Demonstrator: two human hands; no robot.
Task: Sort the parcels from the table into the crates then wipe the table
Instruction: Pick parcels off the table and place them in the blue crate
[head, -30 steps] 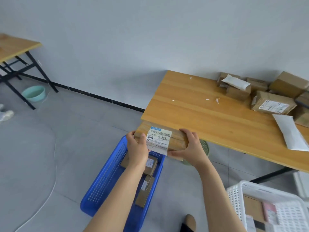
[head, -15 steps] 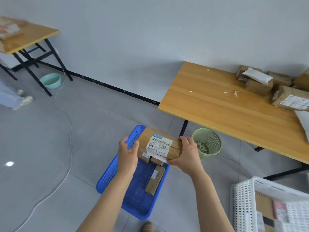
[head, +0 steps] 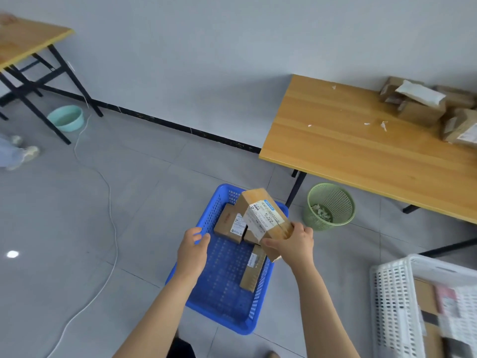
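Observation:
My right hand (head: pixel 293 244) grips the near end of a long brown parcel (head: pixel 263 215) with a white label, tilted over the blue crate (head: pixel 206 303) on the floor. My left hand (head: pixel 192 250) hovers over the crate's left rim with loosely curled fingers and holds nothing. Inside the crate lie a small box (head: pixel 228 224) and a flat narrow parcel (head: pixel 253 271). Several more parcels (head: pixel 423 104) sit at the far right of the wooden table (head: pixel 348 143). A white crate (head: pixel 395 306) with parcels stands at the lower right.
A green mesh bin (head: pixel 330 206) stands under the table's left end beside a black leg. Paper scraps (head: pixel 383 125) dot the tabletop. A second table (head: pixel 23 45), a mint basin (head: pixel 66 117), a white cable (head: pixel 108 202) and someone's feet (head: pixel 18 152) are at the left.
My left hand let go of the parcel and moved left. My right hand alone now holds it, swung end-on and lowered over the blue crate. The view shifted left and down.

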